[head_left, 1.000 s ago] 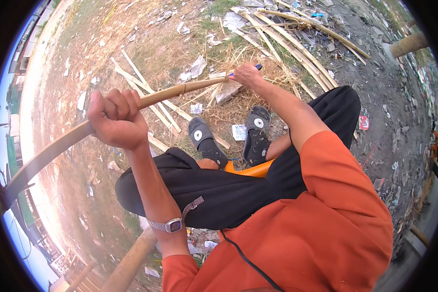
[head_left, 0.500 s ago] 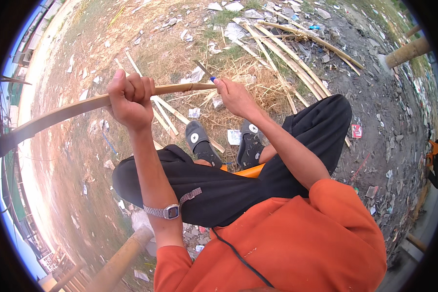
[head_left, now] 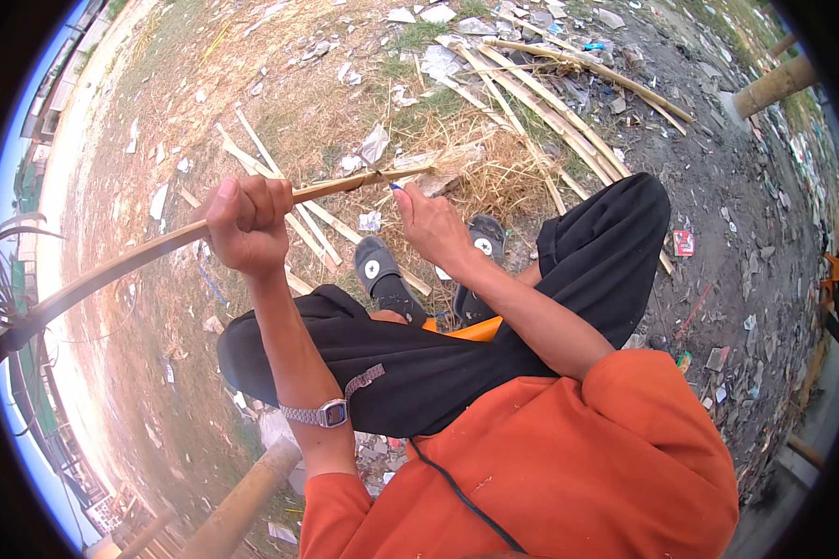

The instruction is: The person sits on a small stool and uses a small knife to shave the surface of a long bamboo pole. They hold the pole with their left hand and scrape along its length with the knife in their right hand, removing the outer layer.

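A long bamboo strip (head_left: 121, 272) rises from the left edge toward the middle, and my left hand (head_left: 249, 226) is wrapped round it. Its far end reaches past my fist, above my feet. In my right hand (head_left: 431, 224) is a knife (head_left: 394, 185); a bit of its blue handle shows by the thumb, and the rest of the handle is hidden in my fingers. The thin dark blade crosses the strip near its end, seemingly against it. A wristwatch circles my left wrist.
Split bamboo strips (head_left: 550, 107) lie at the upper right, with others (head_left: 270, 172) left of centre. Beyond my sandals sits a heap of straw-like shavings (head_left: 499, 177). Bamboo posts stand at lower left (head_left: 242, 498) and upper right (head_left: 776, 88). Paper scraps and rubble litter the ground.
My right hand has moved down and slightly left with the knife, which now lies across the strip. The strip's right end has tilted up, and its left end sits lower.
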Available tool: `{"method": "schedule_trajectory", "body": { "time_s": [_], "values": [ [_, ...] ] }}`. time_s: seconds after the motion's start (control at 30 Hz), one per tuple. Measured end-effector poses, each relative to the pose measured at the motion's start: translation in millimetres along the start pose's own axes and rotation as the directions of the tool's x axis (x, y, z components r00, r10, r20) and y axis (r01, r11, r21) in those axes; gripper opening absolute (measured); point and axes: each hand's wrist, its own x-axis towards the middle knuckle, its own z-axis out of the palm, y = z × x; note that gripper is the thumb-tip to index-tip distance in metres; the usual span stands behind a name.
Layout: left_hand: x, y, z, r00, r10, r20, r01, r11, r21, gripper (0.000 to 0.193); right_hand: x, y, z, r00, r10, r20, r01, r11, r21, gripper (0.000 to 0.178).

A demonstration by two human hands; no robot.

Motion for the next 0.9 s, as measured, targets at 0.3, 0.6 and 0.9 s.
{"method": "schedule_trajectory", "body": {
  "time_s": [0.3, 0.6, 0.9],
  "values": [
    [-2.1, 1.8, 3.2, 1.000, -0.003, -0.005, 0.003, 1.000, 0.017, 0.042, -5.8, 8.5, 4.2, 0.981, 0.188, 0.053, -0.182, 0.979, -0.094, 0.039],
    [-2.8, 0.1, 1.4, 0.996, 0.034, 0.084, -0.033, 0.999, -0.021, 0.041, -10.7, -15.5, -5.4, 0.992, 0.122, 0.028, -0.124, 0.991, 0.048, 0.034],
    [-3.2, 1.9, 3.9, 0.999, 0.032, 0.024, -0.033, 0.999, 0.024, 0.042, -11.4, -8.8, -6.6, 0.980, 0.179, 0.089, -0.172, 0.982, -0.079, 0.040]
  ]
}}
